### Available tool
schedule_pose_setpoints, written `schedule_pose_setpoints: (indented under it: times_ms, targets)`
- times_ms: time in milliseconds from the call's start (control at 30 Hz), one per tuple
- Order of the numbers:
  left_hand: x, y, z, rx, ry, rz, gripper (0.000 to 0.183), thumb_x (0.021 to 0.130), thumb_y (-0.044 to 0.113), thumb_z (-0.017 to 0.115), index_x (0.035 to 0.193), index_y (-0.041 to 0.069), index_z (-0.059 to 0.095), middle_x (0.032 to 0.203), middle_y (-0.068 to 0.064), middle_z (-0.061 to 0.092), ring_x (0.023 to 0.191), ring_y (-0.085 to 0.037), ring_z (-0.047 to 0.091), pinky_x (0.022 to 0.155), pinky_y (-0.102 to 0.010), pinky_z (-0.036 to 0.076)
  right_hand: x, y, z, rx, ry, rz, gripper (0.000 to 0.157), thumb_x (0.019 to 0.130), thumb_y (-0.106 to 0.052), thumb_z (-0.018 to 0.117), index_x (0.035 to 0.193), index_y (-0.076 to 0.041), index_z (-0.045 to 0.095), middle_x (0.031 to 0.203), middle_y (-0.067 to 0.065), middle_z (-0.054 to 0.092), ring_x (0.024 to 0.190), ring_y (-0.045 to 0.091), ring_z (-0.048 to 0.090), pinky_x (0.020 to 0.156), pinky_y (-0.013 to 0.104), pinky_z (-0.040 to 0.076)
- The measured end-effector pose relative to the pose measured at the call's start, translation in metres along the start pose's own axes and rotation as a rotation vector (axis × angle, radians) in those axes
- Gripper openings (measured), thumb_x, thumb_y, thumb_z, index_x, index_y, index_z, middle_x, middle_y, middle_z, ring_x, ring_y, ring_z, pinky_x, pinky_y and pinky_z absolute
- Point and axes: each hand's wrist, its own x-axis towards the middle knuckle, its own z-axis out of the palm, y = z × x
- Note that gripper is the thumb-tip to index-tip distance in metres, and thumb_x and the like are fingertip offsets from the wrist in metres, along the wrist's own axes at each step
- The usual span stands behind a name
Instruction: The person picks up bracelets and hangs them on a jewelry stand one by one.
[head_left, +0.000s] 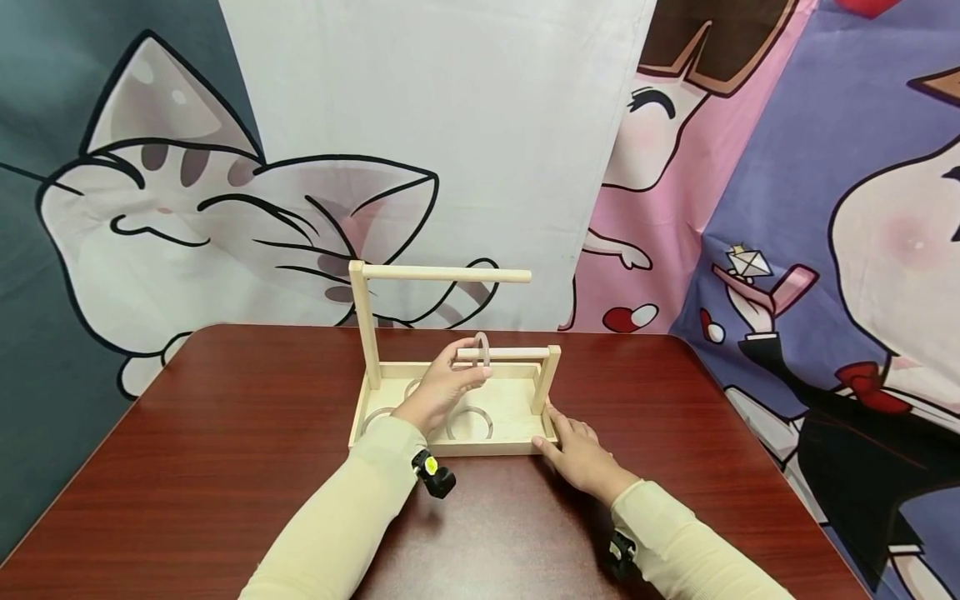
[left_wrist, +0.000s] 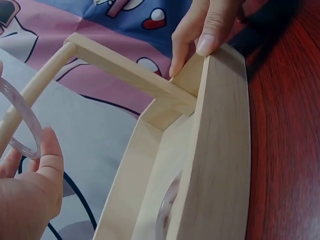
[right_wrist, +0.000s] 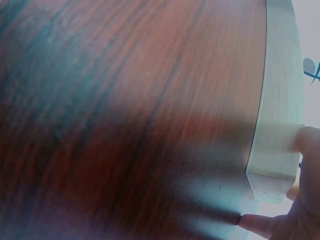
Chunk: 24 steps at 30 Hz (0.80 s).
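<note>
My left hand (head_left: 441, 390) pinches a clear, pale bangle (head_left: 486, 348) at the lower rod (head_left: 519, 353) of a wooden stand (head_left: 487, 448). In the left wrist view the bangle (left_wrist: 24, 111) encircles that rod, with my thumb on its near side. My right hand (head_left: 583, 457) grips the near right corner of the stand's tray base. Its thumb lies on the front wall's top edge and the fingers are along the outer right side. More bangles lie in the tray, one (head_left: 491, 425) leaning near the front wall and others partly hidden behind my left hand and wrist.
A longer upper rod (head_left: 450, 273) sticks out rightward from the tall left post (head_left: 365, 325), above my left hand. The short post (head_left: 547, 379) bears the lower rod at the right. The stand is on a reddish-brown table (head_left: 247, 433), before a cartoon-printed cloth (head_left: 465, 108).
</note>
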Motion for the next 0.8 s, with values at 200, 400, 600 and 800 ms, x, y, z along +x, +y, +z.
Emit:
schedule_pose_setpoints:
  times_ms: [200,400,600,800]
  targets:
    - [0.001,-0.003,0.008,-0.069,0.002,0.005,0.066,0.083,-0.008,0.064,0.143,0.004,0.039,0.120,-0.014,0.051,0.095,-0.015,0.058,0.086,-0.028,0.048,0.000,0.001,0.000,0.000,0.002,-0.002,0.066,0.098,-0.046,0.049,0.152,-0.011,0.030,0.143,0.031,0.038,0.134,0.052,0.028,0.094,0.073,0.031]
    - [0.004,-0.009,0.014,-0.088,-0.006,0.027,0.064,0.083,-0.008,0.063,0.142,0.002,0.039,0.108,-0.009,0.052,0.086,-0.012,0.057,0.079,-0.024,0.049,0.000,0.001,0.001,0.000,0.004,-0.001,0.067,0.098,-0.047,0.049,0.152,-0.012,0.029,0.142,0.031,0.039,0.134,0.051,0.029,0.094,0.072,0.031]
    - [0.006,-0.013,0.021,-0.105,-0.016,0.019,0.061,0.084,-0.007,0.062,0.140,0.001,0.040,0.103,-0.007,0.047,0.085,-0.011,0.055,0.080,-0.025,0.047,0.001,0.002,0.001,-0.006,0.010,-0.001,0.066,0.098,-0.047,0.049,0.151,-0.012,0.031,0.141,0.031,0.040,0.134,0.051,0.030,0.094,0.072,0.032]
    - [0.007,-0.015,0.026,-0.090,-0.024,0.001,0.064,0.085,-0.004,0.064,0.143,0.001,0.038,0.107,-0.008,0.042,0.091,-0.012,0.054,0.087,-0.029,0.047,0.002,0.002,0.002,-0.008,0.006,0.008,0.066,0.098,-0.047,0.049,0.151,-0.013,0.031,0.141,0.030,0.040,0.134,0.049,0.030,0.091,0.075,0.030]
